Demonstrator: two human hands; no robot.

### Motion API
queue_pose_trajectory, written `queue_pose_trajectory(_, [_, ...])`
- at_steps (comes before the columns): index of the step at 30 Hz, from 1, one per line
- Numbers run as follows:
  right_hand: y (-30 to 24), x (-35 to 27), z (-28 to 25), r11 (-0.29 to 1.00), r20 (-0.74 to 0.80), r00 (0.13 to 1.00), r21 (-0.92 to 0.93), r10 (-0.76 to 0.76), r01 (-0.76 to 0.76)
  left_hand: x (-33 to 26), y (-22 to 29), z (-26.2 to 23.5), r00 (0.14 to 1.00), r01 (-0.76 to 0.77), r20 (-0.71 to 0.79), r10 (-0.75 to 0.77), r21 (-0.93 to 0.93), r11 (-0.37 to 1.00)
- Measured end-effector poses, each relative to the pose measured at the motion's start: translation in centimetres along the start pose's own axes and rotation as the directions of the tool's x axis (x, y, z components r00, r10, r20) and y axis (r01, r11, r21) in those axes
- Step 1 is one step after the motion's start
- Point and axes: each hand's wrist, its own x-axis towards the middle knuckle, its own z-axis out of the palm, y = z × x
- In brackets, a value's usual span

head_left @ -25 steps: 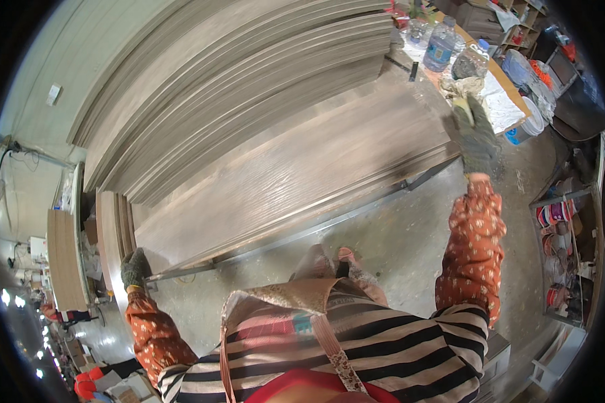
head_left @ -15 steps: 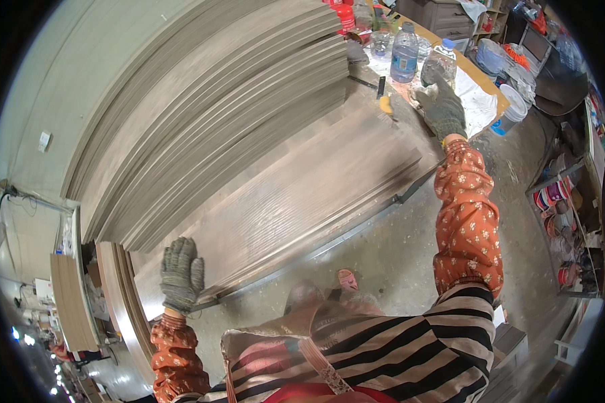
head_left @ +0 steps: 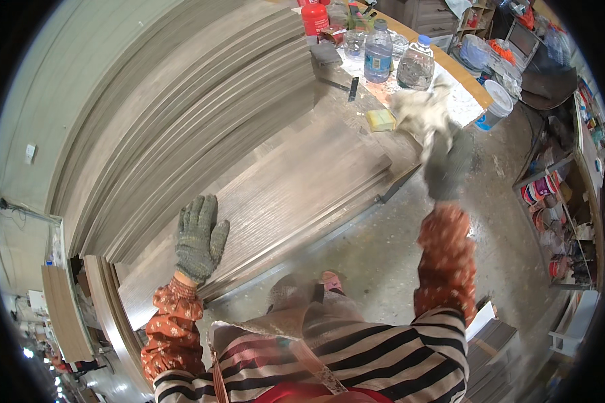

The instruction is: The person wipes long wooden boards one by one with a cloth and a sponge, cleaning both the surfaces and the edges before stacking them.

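My left hand (head_left: 199,239), in a grey-green knitted glove, lies with its fingers stretched out on the left part of a wood-grain board (head_left: 282,185). That board tops a low stack in front of me. My right hand (head_left: 448,164), gloved the same way and smeared by motion, is closed on a crumpled cream-white rag (head_left: 422,113). The rag hangs over the table corner, right of a yellow sponge (head_left: 382,121) and below a clear bottle with a blue cap (head_left: 416,65). How the right fingers grip it is blurred.
Behind the board rises a tall stack of panels (head_left: 202,114). A second bottle (head_left: 378,54), a red canister (head_left: 314,19) and a black blade-like tool (head_left: 353,88) are on the table. A white bucket (head_left: 496,104) stands beyond it; shelves (head_left: 551,221) line the right.
My right hand has drawn back toward me from beside the bottles, now with the rag in it. The sponge has come into fuller view. My left hand rests slightly farther along the board.
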Motion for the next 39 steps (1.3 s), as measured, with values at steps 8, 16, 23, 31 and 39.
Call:
queue_pose_trajectory(8, [-4.2, -8.0, 6.7, 0.721, 0.101, 0.780, -0.322, -0.618, 0.613, 0.8, 0.5, -0.7, 0.996, -0.026, -0.091, 0.021, -0.058, 0.998])
queue_pose_trajectory(16, [-5.8, 3.7, 3.5, 0.959, 0.274, 0.958, -0.236, -0.086, 0.154, 0.6, -1.4, 1.1, 0.996, 0.023, -0.081, -0.036, -0.150, 0.988])
queue_pose_trajectory(23, [-6.7, -0.9, 9.3, 0.676, 0.545, 0.518, 0.129, -0.659, 0.725, -15.3, -13.9, -3.8, 0.470, 0.883, -0.161, -0.868, 0.077, 0.464])
queue_pose_trajectory(31, [-18.1, -16.6, 8.9, 0.504, 0.682, 0.138, 0.372, -0.718, 0.779, -26.6, -20.2, -6.9, 0.040, 0.997, 0.086, -0.995, 0.069, 0.046])
queue_pose_trajectory(39, [-22.7, -21.8, 8.8, 0.561, 0.695, 0.278, 0.216, -0.663, 0.799, -37.4, -16.8, -8.3, 0.356, 0.832, 0.440, -0.825, -0.551, 0.065])
